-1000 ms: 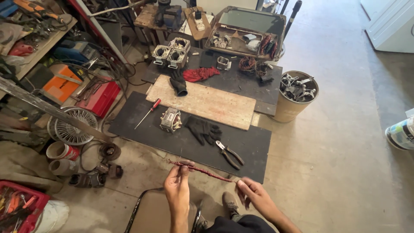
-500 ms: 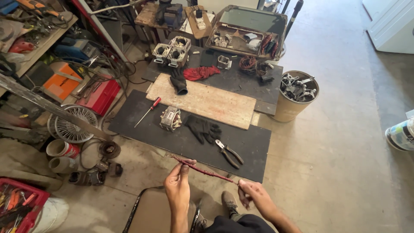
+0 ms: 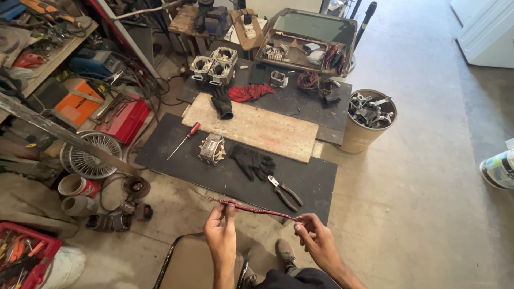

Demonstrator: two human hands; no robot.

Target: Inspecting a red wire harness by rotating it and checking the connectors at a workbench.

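**Mia:** What did the person hold?

**Ben:** A thin, dark red twisted wire (image 3: 256, 210). It was stretched in the air between both hands, low in the view from the head, just above the floor (image 3: 428, 214) and near the front edge of the black mat (image 3: 182, 166).

**Mia:** How was each grip?

**Ben:** The left hand (image 3: 221, 235) had its grip pressed on the left end of the wire, pinching it with finger and thumb. The right hand (image 3: 316, 241) pinched the right end the same way.

**Mia:** How could that be done well?

**Ben:** I think the wire had to stay tight and straight. Both pinches should be firm and close to the ends, so it would not slip or spring back.

**Mia:** What else was around?

**Ben:** Pliers (image 3: 285, 192) lay on the mat just past the right hand. Black gloves (image 3: 252, 161) lay beside them, and a small metal motor part (image 3: 212, 148) sat next to those. A red-handled screwdriver (image 3: 183, 140) lay further left. A wooden board (image 3: 251, 127) was behind, and a round bin of metal bits (image 3: 367, 120) stood to the right.

**Mia:** Was anything in the way?

**Ben:** Not really. The pliers were the closest thing, and a chair frame (image 3: 171, 257) sat under the hands. The wire hung free of both.
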